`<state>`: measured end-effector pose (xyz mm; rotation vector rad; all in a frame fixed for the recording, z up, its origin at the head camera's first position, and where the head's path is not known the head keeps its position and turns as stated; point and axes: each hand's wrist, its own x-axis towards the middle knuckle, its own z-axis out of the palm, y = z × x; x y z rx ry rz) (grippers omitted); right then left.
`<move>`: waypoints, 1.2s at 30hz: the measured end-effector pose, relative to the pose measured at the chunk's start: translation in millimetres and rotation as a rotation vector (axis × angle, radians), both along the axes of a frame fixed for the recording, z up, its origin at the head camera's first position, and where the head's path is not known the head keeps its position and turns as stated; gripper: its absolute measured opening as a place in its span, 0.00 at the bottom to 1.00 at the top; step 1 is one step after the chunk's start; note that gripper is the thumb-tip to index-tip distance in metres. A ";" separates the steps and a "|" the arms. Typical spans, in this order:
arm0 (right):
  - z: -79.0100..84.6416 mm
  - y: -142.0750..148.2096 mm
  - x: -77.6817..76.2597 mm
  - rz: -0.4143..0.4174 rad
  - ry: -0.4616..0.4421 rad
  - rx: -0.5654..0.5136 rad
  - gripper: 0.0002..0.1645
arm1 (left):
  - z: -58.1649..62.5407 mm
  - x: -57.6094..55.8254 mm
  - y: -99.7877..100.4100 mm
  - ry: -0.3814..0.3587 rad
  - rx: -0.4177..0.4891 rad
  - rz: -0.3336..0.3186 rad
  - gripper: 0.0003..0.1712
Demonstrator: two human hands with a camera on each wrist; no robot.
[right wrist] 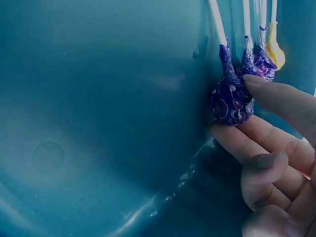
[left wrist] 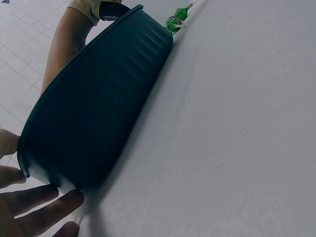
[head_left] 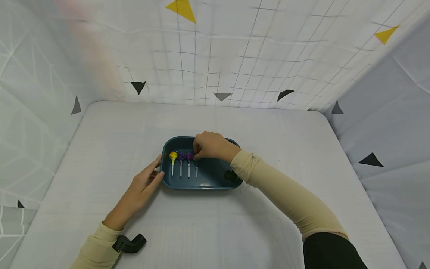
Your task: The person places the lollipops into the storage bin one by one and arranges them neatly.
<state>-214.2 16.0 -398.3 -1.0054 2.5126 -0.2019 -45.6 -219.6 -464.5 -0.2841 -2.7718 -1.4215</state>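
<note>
A dark teal tray (head_left: 211, 179) lies on the table. Its left end is touched by my left hand (head_left: 142, 186), with thumb and fingers at the rim; the left wrist view shows rather straight fingers (left wrist: 44, 212) against the outer wall. Inside the tray my right hand (head_left: 213, 145) pinches the head of a purple-wrapped lollipop (right wrist: 229, 106) between thumb and fingers, its white stick (head_left: 196, 172) pointing toward me. Left of it, side by side, lie two more purple lollipops (head_left: 181, 157) and a yellow lollipop (head_left: 173, 156), all with heads away from me.
Beyond the tray's right end, green-wrapped lollipops (left wrist: 175, 22) lie on the table; in the head view the right arm mostly hides them, leaving a white stick (head_left: 245, 188) showing. White patterned sheets (head_left: 235, 56) hang around the white table (head_left: 215, 228).
</note>
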 end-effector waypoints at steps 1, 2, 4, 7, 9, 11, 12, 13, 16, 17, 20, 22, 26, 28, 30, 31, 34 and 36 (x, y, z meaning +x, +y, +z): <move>0.0 0.1 0.0 0.000 0.001 0.000 0.13 | 0.1 0.0 0.0 0.001 0.000 0.000 0.35; 0.1 0.2 0.1 0.001 0.001 0.001 0.13 | 0.2 0.0 0.0 0.002 -0.001 0.000 0.35; 0.2 0.3 0.1 0.000 0.001 0.001 0.13 | 0.4 0.0 -0.1 0.004 -0.002 -0.001 0.35; 0.2 0.5 0.0 -0.001 0.002 0.003 0.14 | 0.5 0.0 -0.3 0.008 -0.004 -0.005 0.35; 0.0 0.5 -0.2 0.000 0.003 0.005 0.14 | 0.3 -0.1 -0.4 0.010 -0.005 -0.006 0.35; -0.2 0.7 -0.4 0.003 0.004 0.008 0.14 | 0.0 -0.1 -0.4 0.010 -0.006 -0.007 0.35; -0.2 0.7 -0.5 0.004 0.006 0.009 0.14 | -0.2 -0.2 -0.4 0.010 -0.005 -0.007 0.35; 0.0 0.9 -0.6 0.005 0.007 0.011 0.14 | -0.5 -0.2 -0.4 0.010 -0.005 -0.006 0.35; 0.6 1.1 -0.5 0.005 0.006 0.012 0.14 | -0.8 -0.2 -0.2 0.008 -0.004 -0.004 0.35; 0.9 1.3 -0.3 0.004 0.005 0.011 0.13 | -0.7 -0.2 -0.1 0.006 -0.004 -0.002 0.35; 1.5 1.8 0.0 0.003 -0.003 0.008 0.13 | -0.3 0.0 0.1 0.007 -0.005 -0.001 0.35; 1.3 1.9 0.0 0.002 -0.008 0.005 0.13 | -0.2 0.1 0.1 0.008 -0.005 0.000 0.35; -0.3 2.0 -0.2 0.000 -0.009 0.007 0.13 | -0.7 0.1 0.1 0.009 -0.003 0.000 0.35; -0.3 1.9 0.1 -0.003 -0.010 0.009 0.13 | -1.1 0.0 0.1 0.009 -0.003 0.000 0.35; -0.3 1.9 0.2 -0.004 -0.010 0.009 0.13 | -1.3 0.0 0.0 0.011 -0.003 -0.002 0.35; -0.1 1.9 0.3 -0.005 -0.010 0.009 0.13 | -1.5 0.0 0.0 0.013 -0.003 -0.003 0.35; -0.4 2.1 0.3 -0.005 -0.010 0.009 0.13 | -1.5 -0.1 0.1 0.017 -0.004 -0.004 0.35; -0.4 2.4 0.3 -0.004 -0.008 0.010 0.13 | -1.3 -0.2 0.2 0.017 -0.005 -0.005 0.35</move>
